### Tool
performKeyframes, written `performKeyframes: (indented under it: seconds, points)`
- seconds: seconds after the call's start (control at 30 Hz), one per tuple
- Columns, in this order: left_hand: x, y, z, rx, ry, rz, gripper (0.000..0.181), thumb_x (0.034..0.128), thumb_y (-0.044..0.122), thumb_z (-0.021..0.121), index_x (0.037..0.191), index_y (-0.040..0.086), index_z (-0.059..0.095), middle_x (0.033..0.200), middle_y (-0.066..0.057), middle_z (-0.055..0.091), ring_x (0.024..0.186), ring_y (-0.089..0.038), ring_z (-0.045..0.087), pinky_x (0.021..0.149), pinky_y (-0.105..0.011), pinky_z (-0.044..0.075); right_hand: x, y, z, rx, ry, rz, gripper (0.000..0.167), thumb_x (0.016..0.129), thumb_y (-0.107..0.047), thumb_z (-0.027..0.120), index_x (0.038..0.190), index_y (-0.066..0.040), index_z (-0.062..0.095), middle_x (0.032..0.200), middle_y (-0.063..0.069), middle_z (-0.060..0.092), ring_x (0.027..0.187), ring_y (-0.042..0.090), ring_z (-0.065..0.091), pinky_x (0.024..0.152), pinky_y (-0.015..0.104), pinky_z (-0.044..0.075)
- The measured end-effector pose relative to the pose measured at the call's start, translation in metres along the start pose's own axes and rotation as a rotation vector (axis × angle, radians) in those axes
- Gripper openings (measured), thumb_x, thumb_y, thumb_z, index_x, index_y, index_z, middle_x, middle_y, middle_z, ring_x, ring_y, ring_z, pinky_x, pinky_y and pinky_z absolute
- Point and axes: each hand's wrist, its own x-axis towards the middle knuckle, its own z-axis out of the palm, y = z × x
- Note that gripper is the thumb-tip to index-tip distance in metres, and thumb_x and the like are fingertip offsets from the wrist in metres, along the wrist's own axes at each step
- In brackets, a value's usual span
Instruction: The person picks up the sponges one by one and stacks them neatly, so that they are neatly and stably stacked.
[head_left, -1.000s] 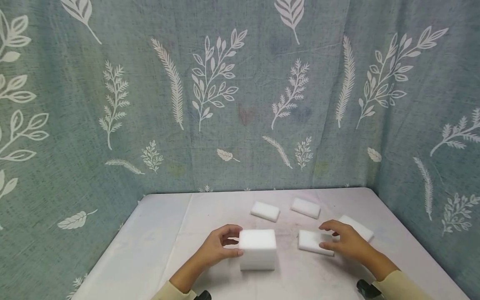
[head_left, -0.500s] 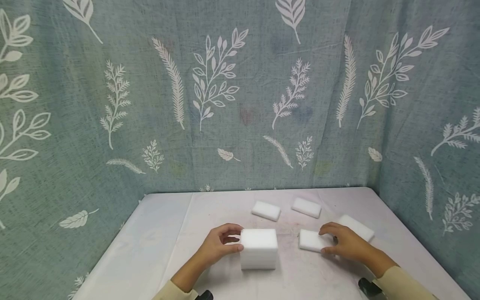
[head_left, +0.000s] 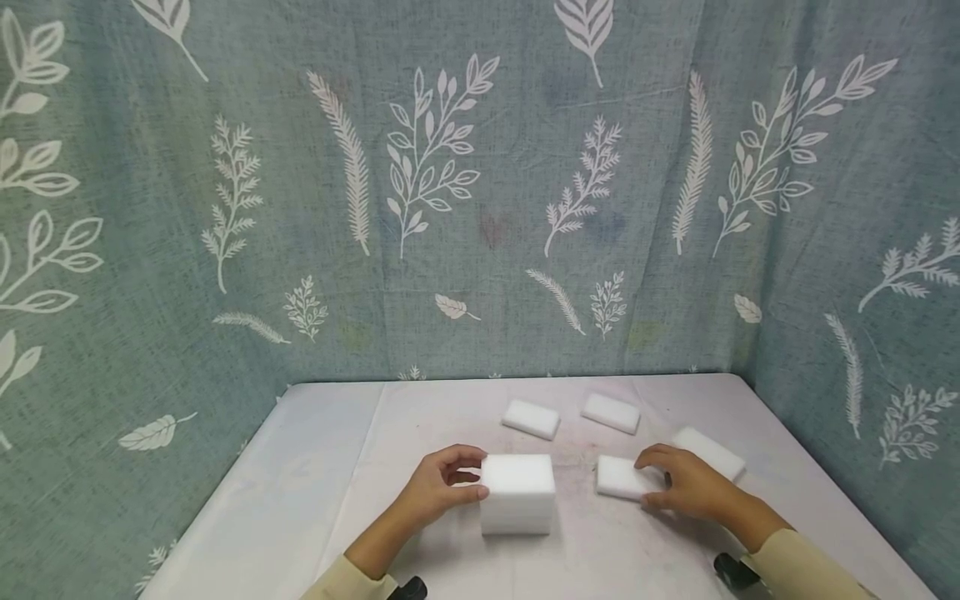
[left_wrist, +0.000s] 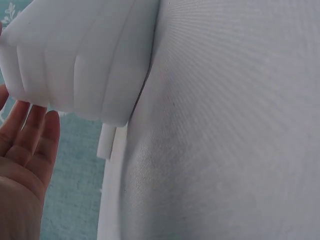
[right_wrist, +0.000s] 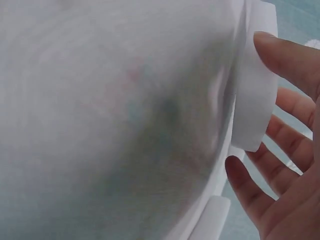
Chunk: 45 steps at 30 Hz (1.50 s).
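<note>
A stack of several white sponges [head_left: 517, 496] stands on the table in front of me; its layers show in the left wrist view. My left hand [head_left: 444, 485] is at the stack's left side, thumb near the front corner and index finger near the back one. In the left wrist view its fairly straight fingers [left_wrist: 36, 127] touch the stack. My right hand [head_left: 686, 482] pinches the right end of a flat white sponge [head_left: 621, 478], which lies right of the stack. The right wrist view shows the thumb on this sponge's [right_wrist: 255, 95] near face and fingers behind it.
Two more white sponges lie farther back, one left [head_left: 531, 418] and one right [head_left: 611, 413]. Another sponge [head_left: 708, 452] lies just behind my right hand. Leaf-patterned curtains [head_left: 480, 208] border the white-covered table [head_left: 315, 467] at the back and sides.
My right thumb and fingers have drawn in on the sponge's right end. The left hand and the stack stay in place.
</note>
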Motion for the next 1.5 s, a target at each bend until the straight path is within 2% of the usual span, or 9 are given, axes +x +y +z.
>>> performKeyframes:
  seconds: [0.17, 0.43, 0.57, 0.7, 0.87, 1.13, 1.3, 1.5]
  points:
    - [0.000, 0.000, 0.001, -0.008, -0.009, 0.005, 0.048, 0.0777, 0.008, 0.082, 0.120, -0.002, 0.061, 0.115, -0.016, 0.064, 0.106, -0.028, 0.061, 0.094, -0.047, 0.049, -0.001, 0.000, -0.001, 0.018, 0.040, -0.026, 0.043, 0.080, -0.037, 0.080, 0.114, -0.016, 0.065, 0.120, 0.000, 0.061, 0.111, 0.023, 0.057, 0.090, 0.042, 0.050]
    - [0.000, -0.004, -0.001, -0.012, -0.013, 0.026, 0.051, 0.0776, 0.009, 0.083, 0.122, -0.001, 0.060, 0.115, -0.016, 0.064, 0.107, -0.031, 0.061, 0.093, -0.054, 0.047, 0.003, -0.020, -0.015, 0.046, 0.067, -0.021, 0.047, 0.082, -0.043, 0.078, 0.118, -0.015, 0.064, 0.124, 0.003, 0.060, 0.109, 0.021, 0.057, 0.083, 0.040, 0.053]
    - [0.000, -0.002, -0.001, -0.013, -0.012, 0.010, 0.053, 0.0767, 0.007, 0.083, 0.124, -0.001, 0.060, 0.116, -0.015, 0.063, 0.109, -0.033, 0.059, 0.095, -0.055, 0.046, 0.007, -0.027, -0.020, 0.076, 0.077, -0.037, 0.046, 0.083, -0.043, 0.076, 0.119, -0.017, 0.064, 0.123, 0.001, 0.060, 0.107, 0.019, 0.057, 0.080, 0.038, 0.053]
    - [-0.001, 0.001, -0.001, -0.005, -0.011, -0.013, 0.055, 0.0771, 0.004, 0.082, 0.126, -0.005, 0.057, 0.117, -0.016, 0.063, 0.110, -0.033, 0.058, 0.095, -0.057, 0.044, 0.013, -0.031, -0.022, 0.062, 0.107, -0.081, 0.044, 0.084, -0.042, 0.075, 0.118, -0.018, 0.064, 0.122, -0.001, 0.061, 0.106, 0.017, 0.058, 0.080, 0.036, 0.053]
    - [-0.001, 0.007, 0.000, -0.013, -0.023, -0.025, 0.057, 0.0768, 0.003, 0.082, 0.126, -0.009, 0.056, 0.117, -0.019, 0.062, 0.110, -0.036, 0.057, 0.096, -0.061, 0.042, 0.018, -0.040, -0.025, 0.055, 0.133, -0.105, 0.041, 0.082, -0.034, 0.080, 0.118, -0.019, 0.065, 0.121, -0.002, 0.061, 0.107, 0.015, 0.058, 0.082, 0.038, 0.052]
    - [0.001, 0.000, 0.000, 0.021, -0.007, -0.014, 0.055, 0.0767, 0.007, 0.083, 0.125, -0.003, 0.059, 0.116, -0.014, 0.063, 0.108, -0.029, 0.060, 0.095, -0.054, 0.046, 0.027, -0.054, -0.027, 0.035, 0.149, -0.141, 0.036, 0.084, -0.032, 0.077, 0.117, -0.021, 0.065, 0.122, -0.003, 0.060, 0.114, 0.019, 0.056, 0.088, 0.046, 0.050]
    - [0.000, 0.000, -0.001, 0.020, -0.008, 0.016, 0.054, 0.0773, 0.012, 0.083, 0.124, -0.003, 0.059, 0.116, -0.015, 0.063, 0.107, -0.028, 0.061, 0.094, -0.053, 0.047, 0.033, -0.061, -0.029, 0.053, 0.171, -0.173, 0.037, 0.086, -0.039, 0.074, 0.117, -0.022, 0.065, 0.122, -0.006, 0.059, 0.115, 0.019, 0.055, 0.090, 0.046, 0.049]
    - [0.000, 0.000, 0.000, 0.014, -0.010, -0.005, 0.054, 0.0769, 0.009, 0.083, 0.124, -0.001, 0.060, 0.116, -0.014, 0.064, 0.107, -0.026, 0.061, 0.095, -0.052, 0.047, 0.038, -0.070, -0.028, 0.079, 0.194, -0.206, 0.038, 0.085, -0.040, 0.075, 0.117, -0.021, 0.065, 0.123, -0.008, 0.058, 0.115, 0.017, 0.055, 0.089, 0.043, 0.051]
